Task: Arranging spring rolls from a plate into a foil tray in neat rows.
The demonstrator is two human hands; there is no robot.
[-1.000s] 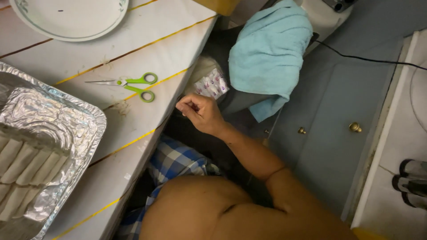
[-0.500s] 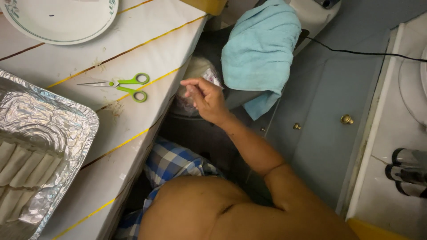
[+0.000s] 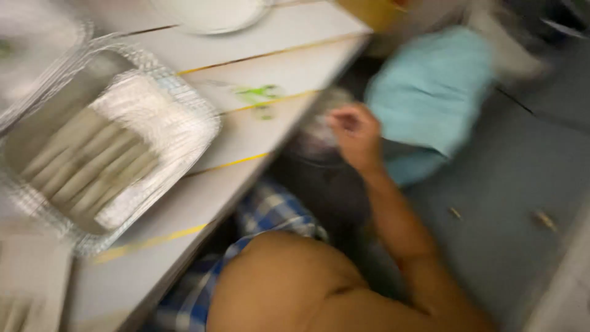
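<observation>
White planks with thin yellow seams make up the table (image 3: 295,71) that fills the left half of our view, and beyond its edge the floor (image 3: 516,203) is a dull blue-grey. Everything is smeared by motion blur, so we can only give fine detail loosely.

We see our right hand (image 3: 356,132) held off the table's edge, above the dark gap beside it, the forearm running back toward our bare shoulder at the bottom of the frame. Its fingers (image 3: 341,118) are curled in toward the palm, but the blur stops us telling whether they pinch anything or merely close on themselves. Just beside the hand, on its table side and touching or nearly touching it, sits a crinkled clear plastic bag (image 3: 316,132) with something pale grey inside. Our left hand is not in view.

Right of the hand a light blue cloth (image 3: 430,92) hangs draped over something dark, its lower edge falling below wrist level. On the table, near the hand but clear of it, lie green-handled scissors (image 3: 261,95). Further left rests a large crinkled aluminium foil tray (image 3: 184,114) holding a row of pale, long rolled pieces (image 3: 86,157) laid side by side on foil. At the top edge is a round white plate (image 3: 215,12), partly cut off. Blue and white checked fabric (image 3: 270,212) shows under the table edge, next to our shoulder.
</observation>
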